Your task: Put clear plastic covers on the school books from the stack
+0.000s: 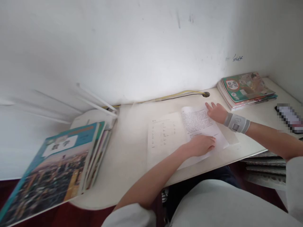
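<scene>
An open booklet (197,121) with printed text lies on the white table in front of me. Its left-hand page (163,134) carries short, spaced-out print, and the right-hand page is dense with lines at the top. My left hand (201,145) rests on the lower part of the right-hand page, palm down, fingers stretched to the right and slightly bent. Across the page's upper right edge lies my right hand (217,113), its fingers spread and touching the paper. A grey wristband (236,123) is on my right wrist. Neither hand grips anything.
A stack of books (247,88) sits at the back right. Near the right edge lies a phone (288,118), blurred out. More books (66,164) stand at the left, by a white rack (94,102). Cables (170,95) run along the wall into a hole (206,94).
</scene>
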`<action>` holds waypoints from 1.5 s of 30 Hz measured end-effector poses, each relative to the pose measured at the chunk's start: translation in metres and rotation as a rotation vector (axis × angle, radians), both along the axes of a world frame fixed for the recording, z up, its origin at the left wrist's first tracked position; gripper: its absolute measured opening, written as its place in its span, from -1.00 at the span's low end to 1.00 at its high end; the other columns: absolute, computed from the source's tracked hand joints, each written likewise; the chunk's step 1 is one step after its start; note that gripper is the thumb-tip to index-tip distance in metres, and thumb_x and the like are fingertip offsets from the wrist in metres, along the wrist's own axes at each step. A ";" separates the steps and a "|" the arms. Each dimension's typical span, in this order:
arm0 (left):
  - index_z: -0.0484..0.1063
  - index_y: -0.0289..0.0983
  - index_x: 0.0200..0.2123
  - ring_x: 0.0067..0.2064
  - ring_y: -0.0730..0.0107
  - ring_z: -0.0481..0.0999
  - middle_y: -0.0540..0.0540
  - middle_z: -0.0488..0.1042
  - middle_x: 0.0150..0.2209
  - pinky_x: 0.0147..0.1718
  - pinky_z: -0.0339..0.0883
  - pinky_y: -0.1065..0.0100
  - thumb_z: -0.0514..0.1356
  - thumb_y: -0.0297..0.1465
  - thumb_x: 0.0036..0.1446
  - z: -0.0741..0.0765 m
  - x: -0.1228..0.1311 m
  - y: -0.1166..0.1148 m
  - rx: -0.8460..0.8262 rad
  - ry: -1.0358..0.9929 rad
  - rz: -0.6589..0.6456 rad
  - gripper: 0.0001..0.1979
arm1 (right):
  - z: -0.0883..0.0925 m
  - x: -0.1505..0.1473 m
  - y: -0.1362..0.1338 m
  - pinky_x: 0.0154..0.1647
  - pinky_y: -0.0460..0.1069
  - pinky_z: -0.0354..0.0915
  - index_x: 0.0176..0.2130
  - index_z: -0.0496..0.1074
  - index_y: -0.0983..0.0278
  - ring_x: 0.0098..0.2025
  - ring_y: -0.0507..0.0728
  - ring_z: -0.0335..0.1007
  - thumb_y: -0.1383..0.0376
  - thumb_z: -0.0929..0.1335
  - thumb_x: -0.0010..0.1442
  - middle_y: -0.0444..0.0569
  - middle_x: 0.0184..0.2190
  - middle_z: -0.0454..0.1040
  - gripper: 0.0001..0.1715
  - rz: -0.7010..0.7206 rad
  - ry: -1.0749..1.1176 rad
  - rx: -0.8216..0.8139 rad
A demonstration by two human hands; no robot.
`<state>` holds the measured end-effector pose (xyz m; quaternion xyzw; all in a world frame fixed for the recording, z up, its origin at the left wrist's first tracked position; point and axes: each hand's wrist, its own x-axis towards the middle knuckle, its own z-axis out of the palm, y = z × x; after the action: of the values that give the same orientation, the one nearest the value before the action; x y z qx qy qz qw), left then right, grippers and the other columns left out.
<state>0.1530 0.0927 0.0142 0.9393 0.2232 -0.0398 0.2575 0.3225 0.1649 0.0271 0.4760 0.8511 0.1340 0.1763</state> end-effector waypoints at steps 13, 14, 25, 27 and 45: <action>0.39 -0.40 -0.09 -0.04 0.08 0.40 -0.30 0.46 -0.08 -0.05 0.16 0.07 -0.07 -0.46 0.25 -0.004 0.020 0.106 0.461 0.079 0.609 -0.71 | -0.031 -0.009 0.020 -0.29 0.03 0.21 0.08 0.19 0.55 -0.16 0.23 0.40 0.46 0.00 0.28 0.40 -0.16 0.40 -0.53 -0.225 0.109 0.024; 0.39 -0.40 -0.09 -0.04 0.07 0.39 -0.31 0.45 -0.09 -0.07 0.17 0.07 -0.06 -0.46 0.25 -0.006 0.022 0.113 0.455 0.082 0.626 -0.71 | -0.031 -0.009 0.020 -0.29 0.03 0.22 0.08 0.20 0.54 -0.16 0.23 0.40 0.46 0.00 0.28 0.39 -0.17 0.40 -0.53 -0.232 0.116 0.025; 0.44 -0.33 -0.10 -0.08 0.26 0.41 -0.22 0.39 -0.09 -0.08 0.23 0.28 0.01 -0.50 0.19 -0.016 0.028 0.147 0.321 0.007 0.728 -0.73 | -0.032 -0.010 0.017 -0.30 0.05 0.22 0.14 0.15 0.56 -0.15 0.24 0.38 0.47 -0.05 0.27 0.43 -0.15 0.37 -0.46 -0.277 0.179 0.022; 0.40 -0.34 -0.03 -0.13 0.34 0.44 -0.20 0.39 -0.10 -0.08 0.24 0.34 0.04 -0.51 0.17 -0.017 0.029 0.153 0.278 -0.019 0.741 -0.69 | -0.030 -0.011 0.016 -0.29 0.06 0.22 0.16 0.13 0.56 -0.14 0.25 0.38 0.47 -0.05 0.27 0.45 -0.14 0.37 -0.44 -0.284 0.183 0.015; 0.05 -0.28 0.25 0.31 -0.33 -0.16 -0.39 -0.03 0.31 0.09 -0.03 -0.32 0.06 -0.04 0.16 0.004 -0.027 -0.013 0.432 0.040 0.445 -0.31 | -0.078 0.067 -0.105 0.22 0.26 -0.01 0.27 0.06 0.41 0.33 0.32 -0.14 -0.08 0.13 0.24 0.34 0.27 0.04 -0.17 -0.214 0.586 0.040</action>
<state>0.1258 0.0793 0.0185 0.8995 0.4315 0.0472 0.0498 0.3896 0.0596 -0.0505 0.5849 0.8078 -0.0113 -0.0727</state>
